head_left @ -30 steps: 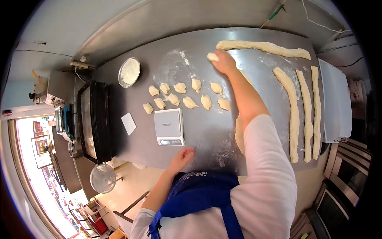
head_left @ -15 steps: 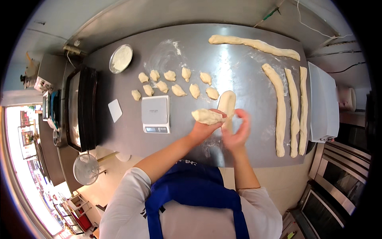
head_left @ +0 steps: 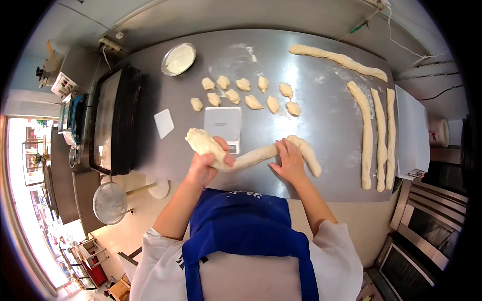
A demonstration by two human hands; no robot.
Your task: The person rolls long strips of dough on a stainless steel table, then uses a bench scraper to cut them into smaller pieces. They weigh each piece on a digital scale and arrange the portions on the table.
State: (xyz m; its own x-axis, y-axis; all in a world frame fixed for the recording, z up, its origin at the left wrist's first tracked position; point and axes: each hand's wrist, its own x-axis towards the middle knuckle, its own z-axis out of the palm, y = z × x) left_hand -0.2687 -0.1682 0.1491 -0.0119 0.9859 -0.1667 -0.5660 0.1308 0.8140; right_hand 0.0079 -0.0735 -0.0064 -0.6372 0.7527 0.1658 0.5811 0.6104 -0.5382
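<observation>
A long dough rope runs in front of me, its thick ragged end lifted at the left. My left hand is closed round that thick end, close to the front of a white kitchen scale. My right hand rests on the rope, fingers stretched over it and thumb apart; past it the rope bends toward me on the right. Beyond the scale lie several small dough pieces in two rough rows.
Three dough ropes lie lengthwise at the right, another along the back. A flour bowl stands back left, near a white scraper. A black-rimmed tray borders the left side; a white box stands at the right.
My left hand has moved left with the thick end, and the rope now stretches between my hands. My right hand has come down onto it. The view has shifted somewhat.
</observation>
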